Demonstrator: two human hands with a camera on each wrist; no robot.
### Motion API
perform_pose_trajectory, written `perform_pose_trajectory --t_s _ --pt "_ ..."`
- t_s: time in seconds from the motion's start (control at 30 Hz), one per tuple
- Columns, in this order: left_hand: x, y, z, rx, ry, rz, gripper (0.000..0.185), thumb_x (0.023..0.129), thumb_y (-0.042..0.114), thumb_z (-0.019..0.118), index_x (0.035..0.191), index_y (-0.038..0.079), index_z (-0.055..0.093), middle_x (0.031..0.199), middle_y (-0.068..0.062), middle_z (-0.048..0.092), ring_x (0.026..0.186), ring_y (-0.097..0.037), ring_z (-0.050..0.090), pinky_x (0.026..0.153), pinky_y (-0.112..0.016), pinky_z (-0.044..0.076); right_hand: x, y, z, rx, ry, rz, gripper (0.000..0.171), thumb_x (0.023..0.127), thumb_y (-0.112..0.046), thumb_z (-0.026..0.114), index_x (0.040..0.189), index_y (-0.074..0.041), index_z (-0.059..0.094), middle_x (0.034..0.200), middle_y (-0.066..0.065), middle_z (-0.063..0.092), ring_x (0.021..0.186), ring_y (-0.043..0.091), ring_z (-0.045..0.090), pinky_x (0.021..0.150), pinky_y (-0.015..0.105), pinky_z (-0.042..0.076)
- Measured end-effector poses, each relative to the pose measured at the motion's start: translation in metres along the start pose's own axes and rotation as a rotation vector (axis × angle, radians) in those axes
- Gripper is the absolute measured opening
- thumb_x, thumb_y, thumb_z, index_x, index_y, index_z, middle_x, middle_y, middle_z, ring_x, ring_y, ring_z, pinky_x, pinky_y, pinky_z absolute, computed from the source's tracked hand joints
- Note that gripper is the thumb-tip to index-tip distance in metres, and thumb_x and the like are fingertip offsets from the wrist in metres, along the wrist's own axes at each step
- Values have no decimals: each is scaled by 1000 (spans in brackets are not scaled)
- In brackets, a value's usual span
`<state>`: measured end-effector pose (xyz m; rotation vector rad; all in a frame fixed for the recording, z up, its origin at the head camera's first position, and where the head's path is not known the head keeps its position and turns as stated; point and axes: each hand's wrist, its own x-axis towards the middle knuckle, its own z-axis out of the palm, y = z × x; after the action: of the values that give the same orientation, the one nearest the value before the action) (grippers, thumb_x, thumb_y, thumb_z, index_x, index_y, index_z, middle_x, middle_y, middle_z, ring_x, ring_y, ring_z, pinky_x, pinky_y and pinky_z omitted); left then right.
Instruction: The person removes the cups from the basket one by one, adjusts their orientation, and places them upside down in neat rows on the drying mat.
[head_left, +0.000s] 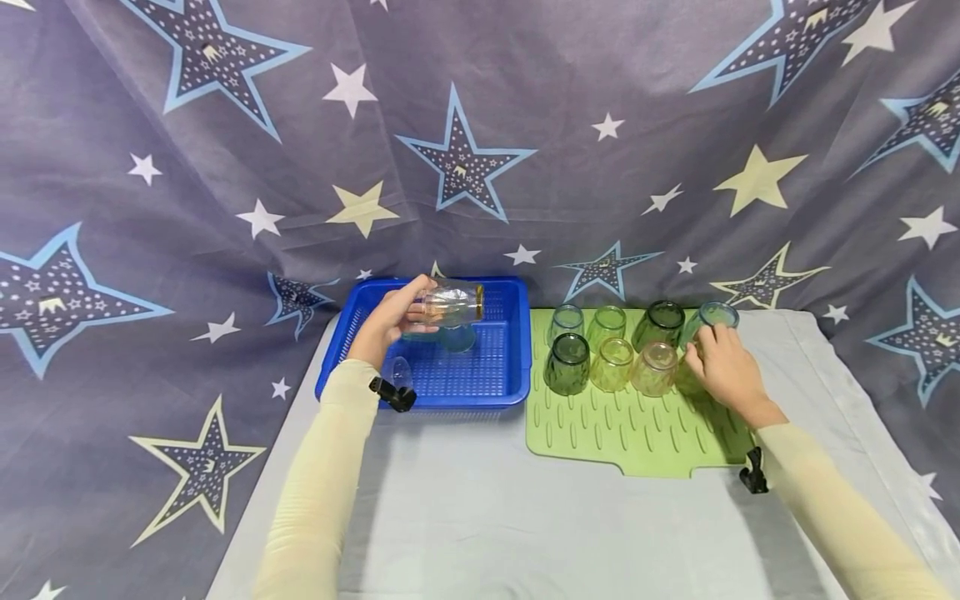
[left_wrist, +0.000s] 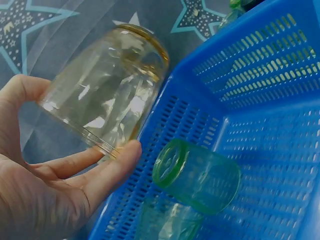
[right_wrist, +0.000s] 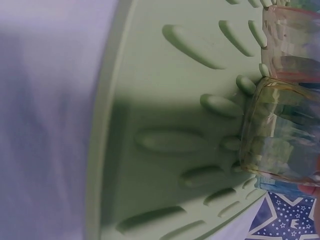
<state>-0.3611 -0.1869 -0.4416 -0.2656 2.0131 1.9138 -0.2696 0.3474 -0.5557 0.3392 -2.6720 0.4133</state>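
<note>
My left hand grips a clear, amber-tinted drinking glass near its rim and holds it on its side above the blue basket. Thumb and fingers pinch it from opposite sides. In the basket lie a green-blue glass, another beside it and a clear glass. My right hand is at the right end of the front row on the green drying mat, its fingers around an upside-down amber-edged glass. In the head view the hand mostly hides this glass.
Upside-down glasses stand in two rows on the mat, among them a blue glass, a pink glass, a yellow glass and a dark glass. A star-patterned curtain hangs behind the white-covered table.
</note>
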Motion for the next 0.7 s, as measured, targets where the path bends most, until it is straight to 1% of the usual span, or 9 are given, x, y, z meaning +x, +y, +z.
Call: perform_pose_trajectory --t_s 0.07,0.13,0.27,0.33,0.4,0.47,0.6,0.63,0.7 --pt "1 -1 5 -21 -9 -1 61 93 42 58 146 11 52 142 -20 57 81 -16 74 100 -54 53 0 0 -1 1 6 -2 17 98 -13 55 91 -3 43 90 18 41 83 40 45 58 50 41" --pt "2 -2 9 -29 -27 -5 65 95 44 55 151 13 47 151 -19 52 85 -17 73 98 -52 55 0 0 -1 0 8 -1 19 98 -13 56 91 -3 42 90 19 41 84 41 45 58 51 42" --pt "6 -2 20 -49 -60 -49 75 92 46 51 155 8 36 148 -24 50 94 -24 70 89 -44 61 0 0 -2 -4 8 -5 20 98 -13 57 91 -3 42 90 19 41 83 41 45 58 50 42" --pt "9 -2 24 -55 -68 -77 82 90 48 50 157 5 31 141 -26 52 99 -28 67 82 -39 63 0 0 -3 -6 3 -3 20 98 -13 57 91 -3 41 89 19 41 82 40 45 57 49 41" --pt "10 -2 29 -55 -77 -96 84 88 48 48 156 1 32 132 -24 55 100 -29 66 83 -37 63 0 0 -3 -6 -4 1 20 98 -14 56 91 -3 41 89 19 41 81 39 44 55 48 40" --pt "12 -1 33 -54 -81 -106 82 88 49 47 153 -1 37 123 -19 58 97 -27 67 88 -40 62 1 -1 -3 -7 -11 8 20 99 -14 55 90 -4 41 89 18 41 81 38 44 54 46 40" --pt "13 0 40 -91 -100 -110 67 90 48 44 136 0 55 104 -10 67 84 -22 73 102 -47 55 1 -1 -3 -5 -15 12 19 99 -15 54 90 -4 41 89 18 41 80 37 43 53 45 39" --pt "14 0 42 -112 -111 -115 63 90 47 43 130 1 58 100 -9 69 82 -22 74 104 -48 54 1 0 -3 -6 -13 13 19 99 -16 54 91 -4 42 89 18 41 80 37 44 53 44 39" --pt "15 1 45 -150 -133 -126 57 89 46 41 121 2 59 91 -7 73 79 -23 75 100 -46 56 0 0 -3 -7 -6 14 19 99 -17 55 92 -3 43 89 18 42 81 38 45 52 45 39"
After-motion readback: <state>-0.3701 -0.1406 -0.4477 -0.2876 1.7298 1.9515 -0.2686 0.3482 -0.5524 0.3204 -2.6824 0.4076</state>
